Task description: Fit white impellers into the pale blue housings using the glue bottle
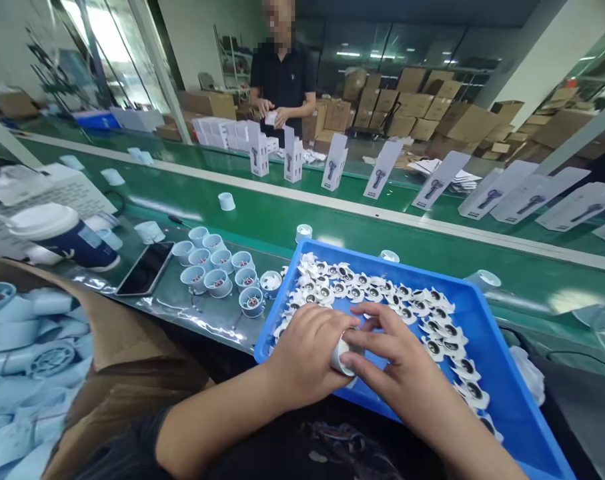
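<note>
My left hand (pixel 309 353) is wrapped round a pale blue plastic cup-shaped housing (pixel 343 357), held over the near edge of a blue tray (pixel 502 360). My right hand (pixel 389 347) meets it from the other side, thumb and fingertips closed against the housing; whether they pinch a small part there is hidden. Rows of white fan impellers (pixel 372 291) with dark centres lie in the tray beyond my hands. Left of the tray stands a group of similar light blue housings (pixel 219 283) with wires and small parts inside. One housing (pixel 271 283) beside the tray has white inside.
A cardboard box (pixel 127 333) of blue housings is at my left. Near it are a phone (pixel 146 269) and a paper coffee cup (pixel 62 233). Across the green conveyor belt (pixel 262 217), a person (pixel 282 87) handles a white box behind a row of open cartons (pixel 335 163).
</note>
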Available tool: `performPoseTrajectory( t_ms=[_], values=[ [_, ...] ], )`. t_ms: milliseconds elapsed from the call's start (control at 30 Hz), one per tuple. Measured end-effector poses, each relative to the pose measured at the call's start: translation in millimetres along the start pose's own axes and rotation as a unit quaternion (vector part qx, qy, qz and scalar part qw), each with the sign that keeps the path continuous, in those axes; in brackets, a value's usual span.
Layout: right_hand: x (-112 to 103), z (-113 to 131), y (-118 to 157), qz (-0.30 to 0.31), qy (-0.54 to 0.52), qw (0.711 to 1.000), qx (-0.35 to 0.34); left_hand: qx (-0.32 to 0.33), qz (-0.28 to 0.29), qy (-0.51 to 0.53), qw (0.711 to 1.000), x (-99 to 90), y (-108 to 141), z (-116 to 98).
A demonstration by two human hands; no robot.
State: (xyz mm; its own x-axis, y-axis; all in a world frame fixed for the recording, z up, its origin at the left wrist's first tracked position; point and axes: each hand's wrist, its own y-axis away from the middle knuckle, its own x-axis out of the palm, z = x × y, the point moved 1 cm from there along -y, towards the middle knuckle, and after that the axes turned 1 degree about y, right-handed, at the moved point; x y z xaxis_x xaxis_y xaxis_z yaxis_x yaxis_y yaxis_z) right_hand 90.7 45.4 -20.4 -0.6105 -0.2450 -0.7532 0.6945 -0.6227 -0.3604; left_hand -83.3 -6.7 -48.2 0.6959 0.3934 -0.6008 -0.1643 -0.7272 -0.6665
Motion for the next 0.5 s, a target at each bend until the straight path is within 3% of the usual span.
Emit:
performPoseTrajectory(
  t_ms=[133, 200, 333, 400, 500],
  values=[
    [-9.1, 2.1, 17.0, 0.059, -0.048, 0.997, -0.008, -0.021, 0.024, -0.04, 0.999, -13.6, -2.6, 8.3],
    [-6.9, 5.3, 21.2, 0.05, -0.045, 0.998, -0.021, -0.02, 0.034, -0.051, 0.998, -16.0, -3.5, 9.3],
    [-4.3, 4.7, 22.7, 0.007, 0.078, 0.996, -0.037, 0.012, 0.081, -0.071, 0.994, -22.1, -12.9, 14.4],
    [-12.2, -3.4, 29.7, -0.042, 0.119, 0.992, -0.026, -0.041, 0.098, -0.104, 0.989, -34.1, -27.8, 30.5],
    [-26.6, -23.0, 53.3, -0.127, 0.145, 0.981, -0.006, -0.229, 0.117, -0.158, 0.953, -63.8, -63.1, 80.5]
  ],
)
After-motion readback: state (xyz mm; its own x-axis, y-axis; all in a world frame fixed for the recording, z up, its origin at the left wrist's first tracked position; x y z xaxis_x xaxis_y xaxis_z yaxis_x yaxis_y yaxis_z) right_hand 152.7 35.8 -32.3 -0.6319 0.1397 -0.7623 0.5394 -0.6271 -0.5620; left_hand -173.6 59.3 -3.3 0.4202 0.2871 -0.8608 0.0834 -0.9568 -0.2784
